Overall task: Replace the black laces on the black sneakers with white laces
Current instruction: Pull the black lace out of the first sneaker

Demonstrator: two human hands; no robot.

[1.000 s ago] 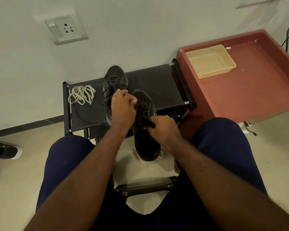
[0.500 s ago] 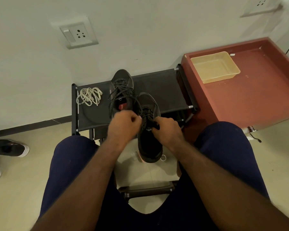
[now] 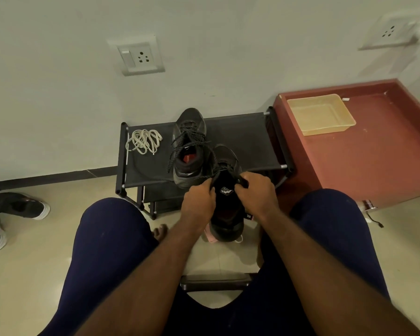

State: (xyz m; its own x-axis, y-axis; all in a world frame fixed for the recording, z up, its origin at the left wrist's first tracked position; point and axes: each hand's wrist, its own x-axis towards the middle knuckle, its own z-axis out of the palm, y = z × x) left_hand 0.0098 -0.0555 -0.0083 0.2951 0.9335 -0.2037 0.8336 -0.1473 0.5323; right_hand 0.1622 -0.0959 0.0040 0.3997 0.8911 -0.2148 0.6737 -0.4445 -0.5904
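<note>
Two black sneakers: the far sneaker and the near sneaker. One bundle of white laces. One black rack. Two hands, the left hand and the right hand. Two wall sockets, a left socket and a right socket. One beige tray, one red cabinet, two white-soled shoes on the floor

bare rack top right of far sneaker

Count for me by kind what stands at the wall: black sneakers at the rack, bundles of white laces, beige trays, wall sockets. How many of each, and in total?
Black sneakers: 2
Bundle of white laces: 1
Beige tray: 1
Wall sockets: 2
Total: 6
</note>
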